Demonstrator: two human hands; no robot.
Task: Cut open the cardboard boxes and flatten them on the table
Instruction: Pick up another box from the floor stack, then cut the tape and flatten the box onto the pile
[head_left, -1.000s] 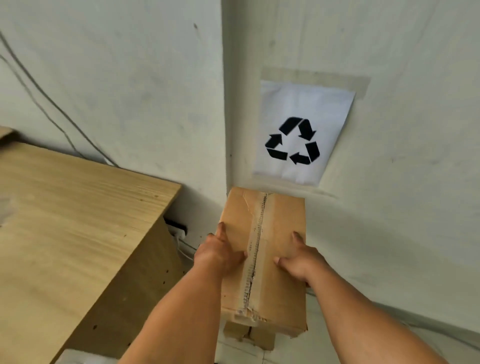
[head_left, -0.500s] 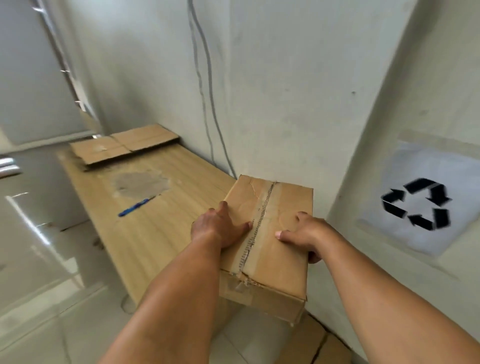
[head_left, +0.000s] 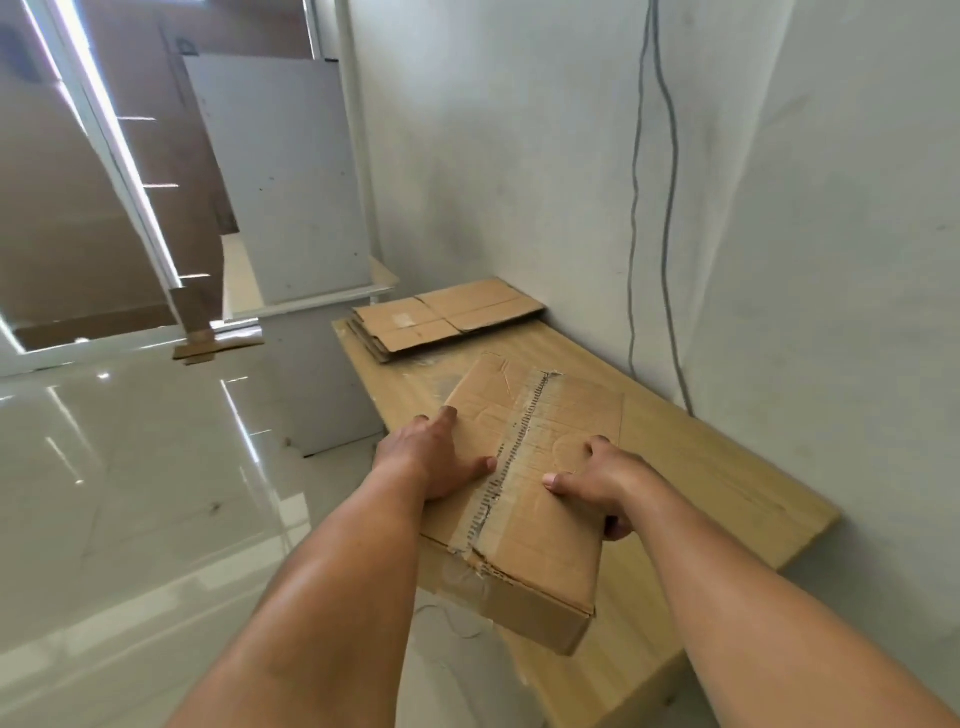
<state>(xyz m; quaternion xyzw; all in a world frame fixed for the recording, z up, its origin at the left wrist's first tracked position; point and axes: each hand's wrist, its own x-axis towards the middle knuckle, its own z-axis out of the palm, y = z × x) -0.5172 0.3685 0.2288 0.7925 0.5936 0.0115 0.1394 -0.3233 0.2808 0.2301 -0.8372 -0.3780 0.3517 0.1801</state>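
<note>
While held over the table, the box sits gripped between both hands, left and right.

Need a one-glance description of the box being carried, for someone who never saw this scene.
Start at the long wooden table against the white wall. Above its near end, the left hand and right hand grip a closed cardboard box. Unlike the flattened cardboard stack at the table's far end, it is still box-shaped, with a torn strip of tape along its top seam.
</note>
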